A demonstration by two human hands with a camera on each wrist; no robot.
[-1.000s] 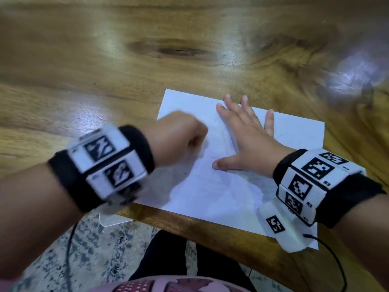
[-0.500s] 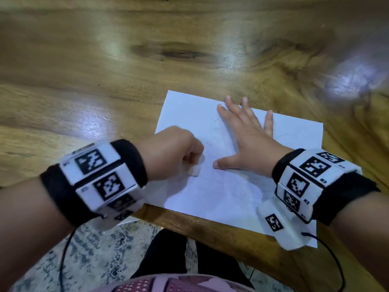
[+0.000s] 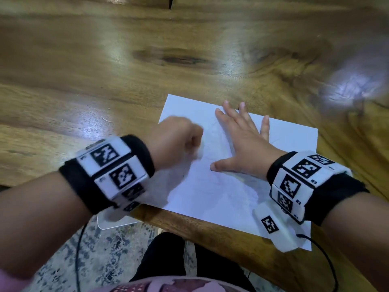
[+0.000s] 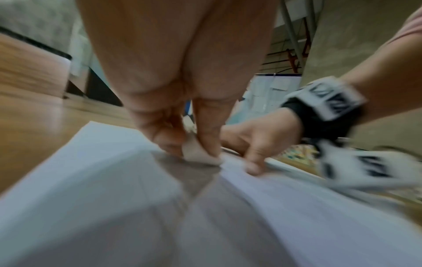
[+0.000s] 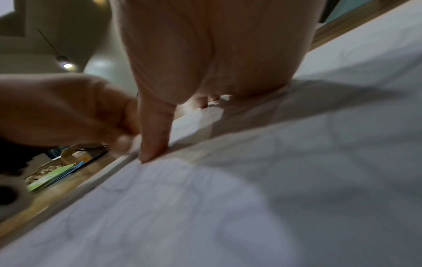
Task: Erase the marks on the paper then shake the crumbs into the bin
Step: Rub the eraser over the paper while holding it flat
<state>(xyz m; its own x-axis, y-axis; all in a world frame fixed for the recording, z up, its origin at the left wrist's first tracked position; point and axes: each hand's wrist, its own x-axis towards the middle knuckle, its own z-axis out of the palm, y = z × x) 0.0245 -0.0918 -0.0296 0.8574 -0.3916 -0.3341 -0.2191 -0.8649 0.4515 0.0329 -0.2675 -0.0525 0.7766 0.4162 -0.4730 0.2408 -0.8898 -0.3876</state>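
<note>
Nearest the body, the paper [image 3: 221,192] lies flat on the tabletop [image 3: 105,70], its near edge close to the tabletop's near edge. The left hand [image 3: 174,142] pinches a small white eraser [image 4: 198,153] between thumb and fingertips, its tip down on the sheet. Half a second ago that hand sat lower on the page, nearer the body; now it is further up the sheet, about where it was 1 second ago. The blur on the left wrist says the stroke is fast. So this reads as 1 cycle of back-and-forth rubbing over the same patch, not a move to a fresh area.

Just beyond, the right hand [image 3: 244,142] lies spread and flat, palm and thumb pressing the sheet; it has not shifted across the 3 head views, and neither has the paper. The hold-down is working.

Faint pencil lines [image 5: 118,189] remain visible on the sheet in the right wrist view, so erasing looks unfinished. Crumbs are too small to tell. No bin shows in any view, and the shaking step is not yet begun.
</note>
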